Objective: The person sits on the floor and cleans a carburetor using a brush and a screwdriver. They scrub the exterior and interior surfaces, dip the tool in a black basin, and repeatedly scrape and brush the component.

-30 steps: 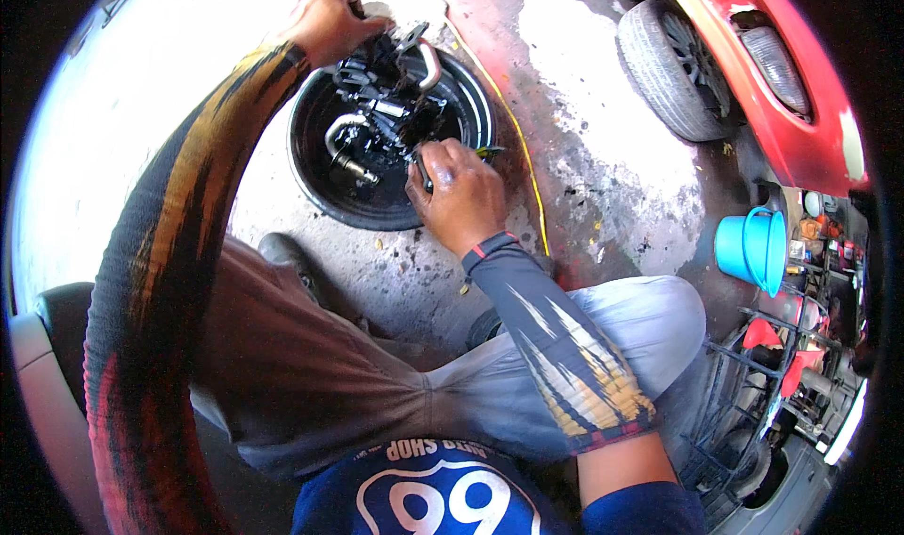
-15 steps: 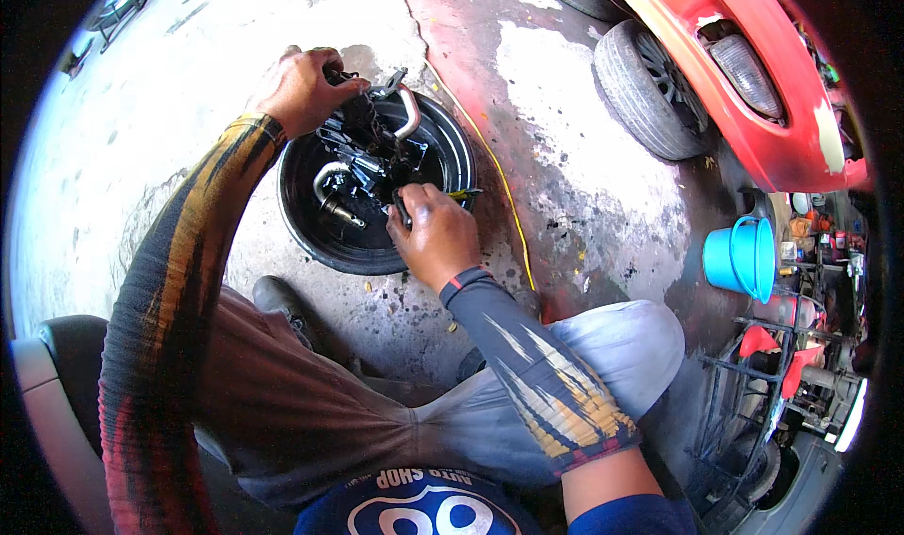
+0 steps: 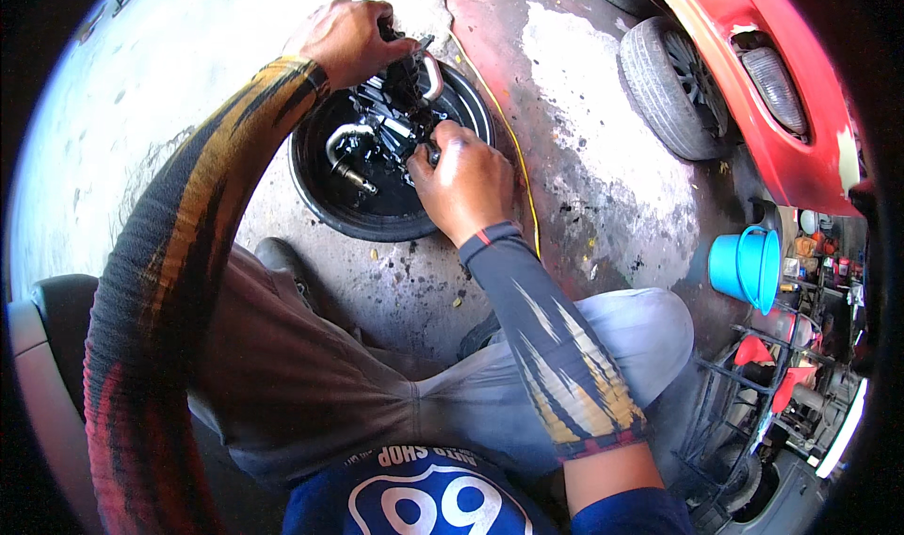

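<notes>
A round black basin (image 3: pixel 306 182) stands on the floor in front of me, holding dark liquid and several oily metal parts. My left hand (image 3: pixel 353 40) is closed at its far rim, gripping a dark, oily part (image 3: pixel 407 78) that looks like a chain. My right hand (image 3: pixel 461 177) is closed over the basin's right side, at the lower end of that part; its fingers hide what they pinch. A curved pale metal pipe (image 3: pixel 433 78) stands up beside the dark part. Left of my right hand lies a bent pipe with a threaded metal end (image 3: pixel 356 177).
A yellow cord (image 3: pixel 513 139) runs along the stained floor just right of the basin. Farther right are a loose wheel (image 3: pixel 673 88), a red car bumper (image 3: pixel 800 92), a light-blue bucket (image 3: pixel 744 267) and a cluttered black metal rack (image 3: pixel 753 375).
The whole view has shifted, so basin and hands sit higher in the picture. Both hands stay closed at the basin. A yellow-green tip beside my right hand no longer shows.
</notes>
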